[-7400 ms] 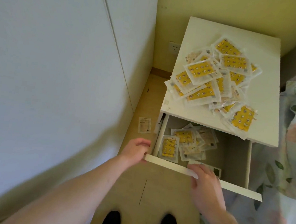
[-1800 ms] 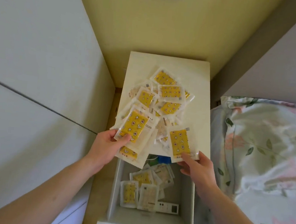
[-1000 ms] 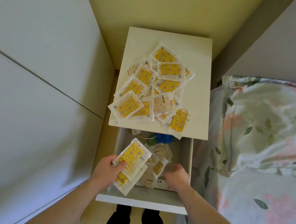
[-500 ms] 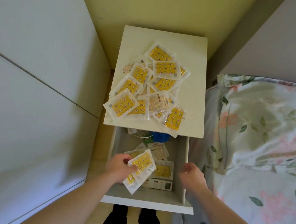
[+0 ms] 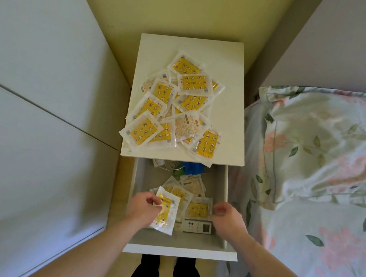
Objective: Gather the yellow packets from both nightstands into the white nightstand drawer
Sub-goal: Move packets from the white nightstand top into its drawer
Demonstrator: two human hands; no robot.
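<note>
**Packets over the open drawer**

The white nightstand (image 5: 233, 98) stands between a pale wall on the left and a bed (image 5: 322, 175) with flowered bedding on the right. A loose heap of yellow packets (image 5: 173, 112) lies on top of it, overlapping one another; about ten show a yellow face, and the ones buried underneath are too covered to count. One packet (image 5: 186, 128) in the heap lies pale side up.

The drawer (image 5: 179, 249) is pulled out toward the near side. Inside lie several more packets (image 5: 197, 209), roughly four or five, partly hidden by the hands. Along the far edge of the drawer sit a blue object (image 5: 193, 168) and some small items too shadowed to make out. A white remote-like device (image 5: 197, 226) lies near the front of the drawer.

The left hand (image 5: 142, 207) reaches in from the near left, its fingers (image 5: 151, 200) curled and clamped on a small stack of packets (image 5: 165, 213), at least two, tilted above the drawer's near left part. The right hand (image 5: 225, 217) hovers over the drawer's right side, fingers loosely curled and holding nothing. Both forearms stretch forward from the near edge, with two dark legs visible below the drawer front.
</note>
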